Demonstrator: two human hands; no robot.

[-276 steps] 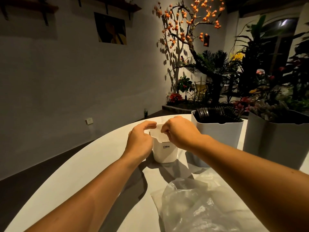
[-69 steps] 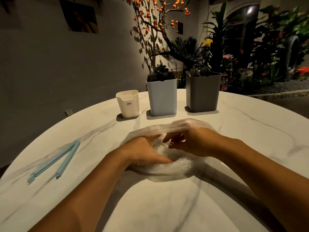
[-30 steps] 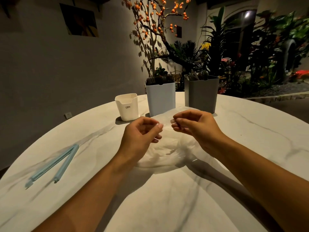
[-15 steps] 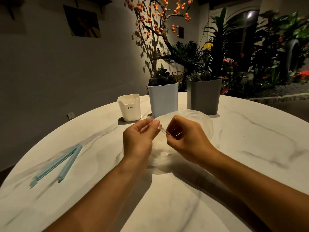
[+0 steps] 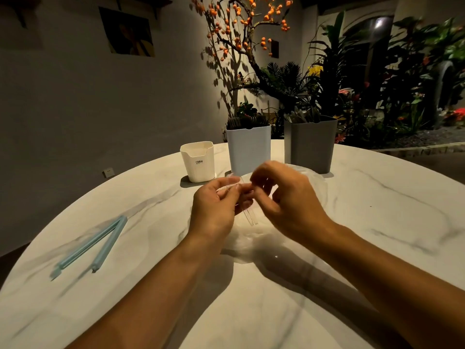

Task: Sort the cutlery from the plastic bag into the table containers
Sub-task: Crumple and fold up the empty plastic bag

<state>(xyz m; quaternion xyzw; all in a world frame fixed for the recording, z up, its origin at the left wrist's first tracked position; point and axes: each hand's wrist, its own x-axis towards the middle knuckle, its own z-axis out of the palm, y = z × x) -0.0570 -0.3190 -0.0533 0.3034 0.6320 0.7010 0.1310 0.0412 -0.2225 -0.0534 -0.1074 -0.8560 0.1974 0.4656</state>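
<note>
Item: clear plastic cutlery pieces (image 5: pixel 247 212), thin and transparent, raised above crumpled clear plastic bag (image 5: pixel 254 238) on round marble-patterned worktop (image 5: pixel 377 222). Left hand (image 5: pixel 214 210): grip pinching the pieces near their upper end. Right hand (image 5: pixel 286 197): fingers curled at the same end; whether pinching, cannot tell. Step judged: sorting a drawn piece. Next move calls for choosing among small white cup (image 5: pixel 198 161), light blue bin (image 5: pixel 248 147) and grey bin (image 5: pixel 310 142)
</note>
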